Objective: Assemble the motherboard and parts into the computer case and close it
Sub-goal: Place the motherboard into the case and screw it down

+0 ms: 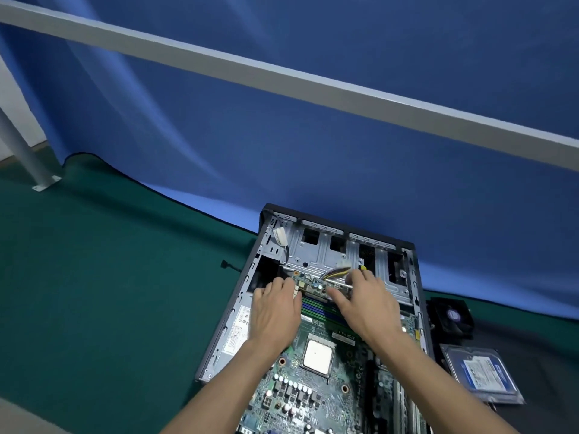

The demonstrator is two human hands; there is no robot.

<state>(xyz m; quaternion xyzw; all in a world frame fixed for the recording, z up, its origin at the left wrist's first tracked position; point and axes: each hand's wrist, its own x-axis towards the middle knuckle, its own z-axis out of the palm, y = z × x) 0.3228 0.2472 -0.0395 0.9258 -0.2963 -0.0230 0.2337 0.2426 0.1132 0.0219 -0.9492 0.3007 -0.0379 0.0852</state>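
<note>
1. The open computer case [416, 277] lies flat on the green desk [109, 277], and the motherboard [316, 386] sits inside it, processor [317, 358] facing up.
2. Both hands reach to the board's far edge, by the metal drive bay [319, 252].
3. The left hand [275, 311] rests on the board, fingers fairly straight, its grip loose and holding nothing I can see.
4. The right hand [366, 305] has fingers bent down beside the yellow-and-black cable bundle [338, 272] (whether its grip pinches anything, I cannot tell).
5. Right of the case lie 1 black fan [451, 317] and 1 bagged hard drive [482, 374].
</note>
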